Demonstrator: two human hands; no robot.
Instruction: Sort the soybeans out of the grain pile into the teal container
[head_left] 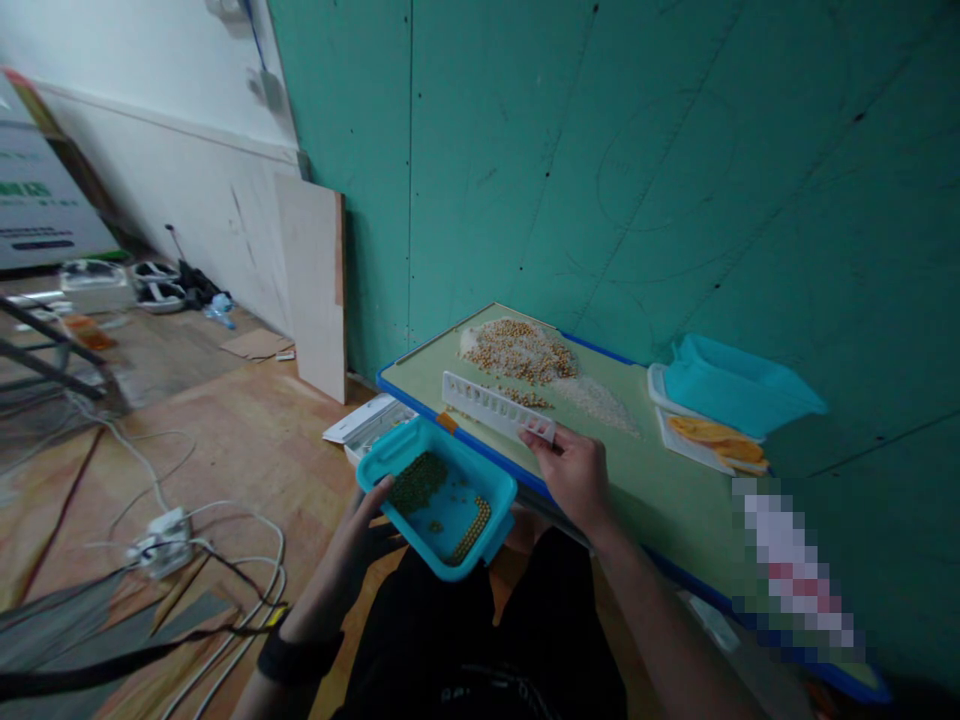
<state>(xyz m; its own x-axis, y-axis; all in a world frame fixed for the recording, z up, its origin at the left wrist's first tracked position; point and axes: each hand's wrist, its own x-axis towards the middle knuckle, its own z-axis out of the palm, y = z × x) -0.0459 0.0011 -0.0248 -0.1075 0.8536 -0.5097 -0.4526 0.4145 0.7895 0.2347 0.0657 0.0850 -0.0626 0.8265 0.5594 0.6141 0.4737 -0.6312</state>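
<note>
My left hand (pixel 367 528) grips the left side of a turquoise plastic bin (pixel 459 500), which is tilted above my lap. Inside it lie a heap of small green beans (pixel 420 482) and a curved band of yellow beans (pixel 474 530). Between the fingers of my right hand (pixel 576 478) is the right end of a white slotted plastic strip (pixel 495 405), upright at the table's near edge. Behind the strip, a mound of yellow beans mixed with white rice-like grains (pixel 517 350) spreads over the pale green tabletop (pixel 637 500).
On the table's right, a second turquoise bin (pixel 739 385) rests by a white tray holding orange cloth (pixel 712 438). An open white box (pixel 367 420) sits beside the table. White cables (pixel 277 550) and a power strip (pixel 165 540) lie on the floor. A green wall (pixel 525 180) stands behind.
</note>
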